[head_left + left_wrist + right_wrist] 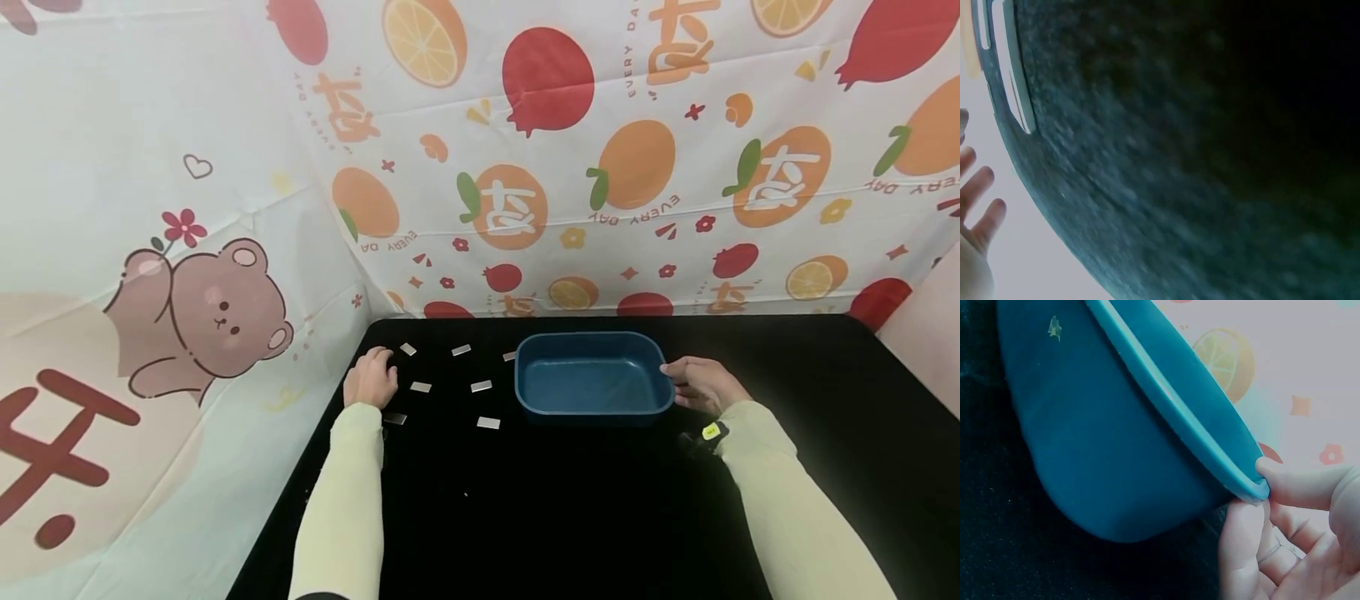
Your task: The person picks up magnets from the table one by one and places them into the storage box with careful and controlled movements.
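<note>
A blue plastic bin [592, 414] stands on the black table. My right hand [703, 383] pinches its right-hand rim [1210, 459] between thumb and fingers, as the right wrist view shows. Over the table's left part is my left hand [370, 379], its fingers relaxed and apart, nothing between them. Several small flat pale rectangles lie spread between that hand and the bin. The nearest to the fingers is one pale rectangle [407, 349]; another rectangle [396, 419] lies partly beside the left wrist. In the left wrist view a pale rectangle [1015, 69] lies beyond the fingertips.
The black table [525, 517] ends at a left edge close to the left forearm. A fruit-print cloth [450, 125] hangs behind it, and a bear-print cloth [225, 317] hangs at the left. A dark object with a yellow-green label [711, 431] sits at the right wrist.
</note>
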A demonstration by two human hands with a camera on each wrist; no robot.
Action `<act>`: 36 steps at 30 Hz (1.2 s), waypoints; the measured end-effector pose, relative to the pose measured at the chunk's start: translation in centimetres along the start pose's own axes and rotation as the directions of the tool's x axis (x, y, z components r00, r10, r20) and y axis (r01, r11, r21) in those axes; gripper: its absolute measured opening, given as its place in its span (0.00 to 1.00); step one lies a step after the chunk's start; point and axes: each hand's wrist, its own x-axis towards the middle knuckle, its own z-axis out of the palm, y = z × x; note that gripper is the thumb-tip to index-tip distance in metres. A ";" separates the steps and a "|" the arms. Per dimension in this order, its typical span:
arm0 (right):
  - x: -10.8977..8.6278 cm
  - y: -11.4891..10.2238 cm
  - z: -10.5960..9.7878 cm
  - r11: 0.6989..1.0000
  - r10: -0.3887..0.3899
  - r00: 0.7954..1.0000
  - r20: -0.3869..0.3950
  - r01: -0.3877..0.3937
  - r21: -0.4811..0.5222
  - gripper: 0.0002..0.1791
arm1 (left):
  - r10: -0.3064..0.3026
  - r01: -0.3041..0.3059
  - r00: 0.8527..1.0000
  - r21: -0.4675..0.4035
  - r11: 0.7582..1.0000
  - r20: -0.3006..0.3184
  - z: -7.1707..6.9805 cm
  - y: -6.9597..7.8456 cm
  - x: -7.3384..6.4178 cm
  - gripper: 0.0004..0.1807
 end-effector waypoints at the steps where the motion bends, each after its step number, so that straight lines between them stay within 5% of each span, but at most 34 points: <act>1: 0.0 0.0 0.0 1.000 0.002 1.000 0.000 -0.002 0.001 0.18 | 0.004 -0.004 1.000 0.006 1.000 0.012 0.1 0.1 0.1 0.19; 10: 0.0 0.2 -0.3 1.000 -0.007 1.000 0.013 0.007 0.003 0.18 | 0.039 -0.046 0.991 0.058 0.997 0.127 0.7 1.3 2.0 0.22; 16: 0.0 0.5 -0.2 1.000 -0.015 1.000 0.020 0.014 0.025 0.16 | 0.007 -0.036 0.959 0.097 0.995 0.283 0.2 2.0 3.4 0.28; 26: 0.0 0.6 0.4 0.998 -0.054 0.999 -0.004 0.053 -0.018 0.18 | 0.020 -0.069 0.919 0.110 0.992 0.394 -0.3 1.8 3.8 0.30; 36: -0.1 0.5 0.2 0.998 -0.068 0.997 -0.027 0.068 -0.019 0.19 | 0.015 -0.046 0.938 0.081 0.996 0.345 1.4 1.4 4.2 0.29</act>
